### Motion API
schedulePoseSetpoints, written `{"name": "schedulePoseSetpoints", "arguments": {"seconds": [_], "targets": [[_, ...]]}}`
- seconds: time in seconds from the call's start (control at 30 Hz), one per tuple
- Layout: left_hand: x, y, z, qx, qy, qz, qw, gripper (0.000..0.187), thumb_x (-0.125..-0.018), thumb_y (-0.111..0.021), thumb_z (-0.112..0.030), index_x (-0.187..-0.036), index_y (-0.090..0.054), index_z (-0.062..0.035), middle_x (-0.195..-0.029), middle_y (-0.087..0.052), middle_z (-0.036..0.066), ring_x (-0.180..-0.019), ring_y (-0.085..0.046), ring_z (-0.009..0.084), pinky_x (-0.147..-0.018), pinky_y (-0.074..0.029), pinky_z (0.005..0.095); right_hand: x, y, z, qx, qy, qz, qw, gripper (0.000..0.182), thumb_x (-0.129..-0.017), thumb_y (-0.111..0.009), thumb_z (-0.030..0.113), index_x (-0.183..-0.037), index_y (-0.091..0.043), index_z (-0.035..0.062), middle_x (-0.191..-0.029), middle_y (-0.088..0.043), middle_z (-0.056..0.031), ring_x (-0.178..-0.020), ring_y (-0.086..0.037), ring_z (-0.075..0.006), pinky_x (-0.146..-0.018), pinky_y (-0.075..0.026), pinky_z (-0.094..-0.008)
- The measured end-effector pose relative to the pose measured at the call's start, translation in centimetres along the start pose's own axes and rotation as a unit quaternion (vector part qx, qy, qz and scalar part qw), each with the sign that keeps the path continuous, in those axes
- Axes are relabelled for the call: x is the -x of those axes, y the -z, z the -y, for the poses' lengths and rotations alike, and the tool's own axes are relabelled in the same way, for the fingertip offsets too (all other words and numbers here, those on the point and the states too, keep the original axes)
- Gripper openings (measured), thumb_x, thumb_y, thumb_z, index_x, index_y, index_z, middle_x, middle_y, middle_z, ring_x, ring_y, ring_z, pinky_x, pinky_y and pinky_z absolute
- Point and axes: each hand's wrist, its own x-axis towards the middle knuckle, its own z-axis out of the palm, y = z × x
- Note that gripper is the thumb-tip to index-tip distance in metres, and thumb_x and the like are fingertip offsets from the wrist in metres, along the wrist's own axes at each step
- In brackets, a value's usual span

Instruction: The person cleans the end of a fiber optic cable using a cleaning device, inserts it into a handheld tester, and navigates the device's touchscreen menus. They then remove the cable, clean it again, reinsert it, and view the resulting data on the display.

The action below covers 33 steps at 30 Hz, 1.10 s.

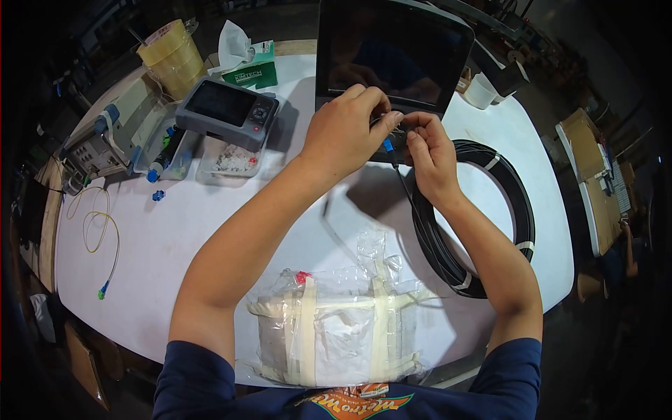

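Observation:
My left hand (348, 129) is closed in a pinch in front of the dark screen (392, 52). Close beside it, my right hand (434, 154) has its thumb and fingers bent together. Something thin and pale shows between the fingertips, too small to make out. Just below them hangs a blue fiber connector (389, 145) on a black cable (406, 185). That cable runs down to a coil of black cable (521, 203), bound with white ties, under my right forearm. Which fingers bear the connector is hidden.
A handheld tester (224, 105) rests above a plastic tub (234, 159) of white scraps. Tape rolls (171, 59), a Kimtech wipes box (253, 70) and a bench instrument (112, 140) stand at left. A yellow patch cord (108, 217) lies there. A taped plastic package (343, 336) lies nearest me.

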Motion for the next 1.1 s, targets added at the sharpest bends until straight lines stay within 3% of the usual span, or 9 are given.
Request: {"name": "schedulePoseSetpoints", "arguments": {"seconds": [0.17, 0.27, 0.47, 0.57, 0.83, 1.1], "targets": [[0.1, 0.0, 0.3, 0.021, -0.02, -0.003, 1.0, 0.025, -0.096, -0.069, -0.03, -0.096, -0.071, -0.0056, -0.09, -0.065, 0.008, -0.073, -0.064, 0.0255, -0.067, -0.05, 0.0386, 0.1, -0.2, 1.8, 0.006, -0.076, 0.003, 0.997, 0.019, -0.103, -0.053, 0.007, -0.12, -0.057, -0.0006, -0.071, -0.057, 0.0017, -0.063, -0.049, -0.0038, -0.057, -0.04, -0.0235], [-0.1, 0.1, 0.3, 0.004, -0.013, 0.008, 1.0, 0.025, -0.096, -0.069, -0.031, -0.096, -0.07, -0.0053, -0.089, -0.064, 0.008, -0.072, -0.063, 0.0261, -0.067, -0.05, 0.0389, 0.2, 0.3, 0.7, -0.002, -0.043, 0.019, 0.999, 0.021, -0.105, -0.051, 0.01, -0.124, -0.056, 0.0021, -0.083, -0.057, 0.0031, -0.068, -0.049, -0.0026, -0.059, -0.042, -0.0206], [0.0, -0.1, 0.1, -0.01, -0.001, 0.0, 1.0, 0.03, -0.094, -0.072, -0.033, -0.092, -0.069, -0.0039, -0.085, -0.064, 0.009, -0.071, -0.063, 0.0257, -0.065, -0.048, 0.039, 0.2, 0.4, 0.2, 0.005, -0.026, 0.028, 0.999, 0.023, -0.103, -0.048, 0.005, -0.125, -0.056, 0.0013, -0.09, -0.058, 0.0013, -0.074, -0.051, -0.0032, -0.061, -0.043, -0.02], [-0.1, 0.0, -0.1, -0.01, 0.01, 0.003, 1.0, 0.03, -0.093, -0.073, -0.034, -0.091, -0.069, -0.0036, -0.084, -0.064, 0.008, -0.07, -0.063, 0.0249, -0.064, -0.048, 0.0385, 0.1, 0.0, 0.4, -0.019, -0.032, -0.001, 0.999, 0.021, -0.101, -0.052, 0.004, -0.12, -0.058, -0.0009, -0.079, -0.061, 0.0006, -0.067, -0.051, -0.0045, -0.06, -0.042, -0.023], [0.0, 0.1, 0.3, 0.052, -0.033, -0.016, 0.998, 0.028, -0.094, -0.072, -0.031, -0.096, -0.071, -0.0036, -0.084, -0.064, 0.008, -0.068, -0.061, 0.0239, -0.064, -0.048, 0.037, 0.1, 0.0, 0.1, -0.027, -0.033, -0.003, 0.999, 0.02, -0.104, -0.053, 0.009, -0.121, -0.058, -0.0001, -0.08, -0.062, 0.0007, -0.069, -0.052, -0.0045, -0.06, -0.043, -0.0224], [0.0, 0.2, -0.3, 0.004, 0.014, 0.005, 1.0, 0.028, -0.095, -0.071, -0.031, -0.094, -0.07, -0.0028, -0.087, -0.066, 0.009, -0.067, -0.063, 0.0251, -0.065, -0.049, 0.0385, 0.0, -0.1, 0.6, 0.006, -0.041, -0.009, 0.999, 0.018, -0.107, -0.054, 0.016, -0.118, -0.06, 0.0024, -0.078, -0.06, 0.0013, -0.066, -0.051, -0.0044, -0.058, -0.042, -0.0226]]}}
